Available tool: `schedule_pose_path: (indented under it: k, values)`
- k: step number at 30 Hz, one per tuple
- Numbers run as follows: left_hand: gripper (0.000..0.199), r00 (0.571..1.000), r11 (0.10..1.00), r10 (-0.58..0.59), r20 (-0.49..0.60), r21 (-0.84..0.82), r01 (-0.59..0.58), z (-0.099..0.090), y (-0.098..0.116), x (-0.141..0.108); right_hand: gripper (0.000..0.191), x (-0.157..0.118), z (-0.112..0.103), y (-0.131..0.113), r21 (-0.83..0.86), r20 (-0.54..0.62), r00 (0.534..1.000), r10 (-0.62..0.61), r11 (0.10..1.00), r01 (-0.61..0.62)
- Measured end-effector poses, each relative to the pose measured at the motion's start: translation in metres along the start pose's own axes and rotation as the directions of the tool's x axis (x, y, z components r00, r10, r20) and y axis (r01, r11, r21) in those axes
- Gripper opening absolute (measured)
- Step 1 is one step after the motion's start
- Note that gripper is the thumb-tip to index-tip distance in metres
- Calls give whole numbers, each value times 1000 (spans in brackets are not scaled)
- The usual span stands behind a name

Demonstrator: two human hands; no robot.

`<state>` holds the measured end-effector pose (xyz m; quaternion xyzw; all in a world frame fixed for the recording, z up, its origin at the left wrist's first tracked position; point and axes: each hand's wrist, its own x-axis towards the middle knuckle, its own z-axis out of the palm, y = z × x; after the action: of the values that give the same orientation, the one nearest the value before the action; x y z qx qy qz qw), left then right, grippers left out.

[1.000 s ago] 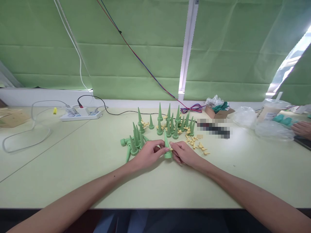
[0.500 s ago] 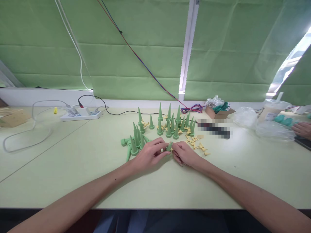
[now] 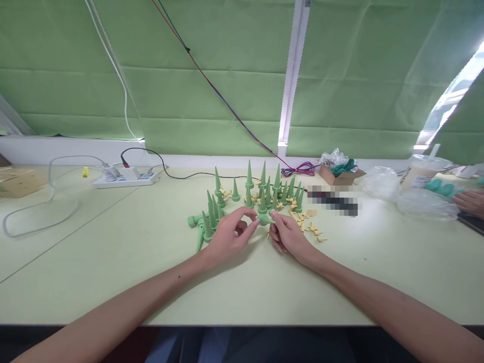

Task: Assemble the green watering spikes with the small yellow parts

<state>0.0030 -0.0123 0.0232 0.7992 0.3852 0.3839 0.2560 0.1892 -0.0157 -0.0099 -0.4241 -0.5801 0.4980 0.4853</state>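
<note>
A small green plastic cone (image 3: 265,220) lies sideways in the air between my hands, its narrow end to the right. My left hand (image 3: 232,232) pinches its wide end between thumb and fingertips. At the narrow end, the thumb and forefinger of my right hand (image 3: 290,233) close on it, with the other fingers curled under. A bit of yellow shows beside those curled fingers; whether they hold it I cannot tell. Beyond my hands stand several upright green cones (image 3: 249,176), with small yellow valve-like pieces (image 3: 313,229) among them and loose on the right.
More green cones (image 3: 207,229) stand and lie left of my left hand. Farther back are a white power strip (image 3: 145,180), coiled red-blue wire (image 3: 298,170) and a small cardboard box (image 3: 336,176). At the right are plastic bags (image 3: 427,204), a drink cup (image 3: 419,174) and another person's hand (image 3: 471,201).
The green cone has turned from near upright to sideways and risen slightly. My left hand has shifted a little up and left; the right thumb now meets the cone's narrow end.
</note>
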Motion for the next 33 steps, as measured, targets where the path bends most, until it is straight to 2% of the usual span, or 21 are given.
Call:
schedule_pose_path:
  k: [5, 11, 14, 23, 33]
  values:
    - [37, 993, 988, -110, 52, -99, 115, -4, 1, 3, 57, -2, 0, -2, -25, -45, 996, -74, 997, 73]
    - [48, 956, 949, -213, 202, -192, 252, 0, -1, 4, 52, -6, 1, -5, -117, 3, 990, -139, 983, 139]
    - [50, 942, 929, -230, 243, -233, 286, 2, -3, 4, 49, -9, 1, -8, -193, 49, 985, -167, 966, 174]
    - [45, 926, 909, -212, 314, -285, 305, 3, -10, 3, 47, -11, -1, -8, -266, 87, 981, -176, 944, 193]
    - [41, 949, 948, -175, 262, -216, 235, 1, -13, 2, 48, -10, -2, -8, -265, 107, 975, -194, 940, 216]
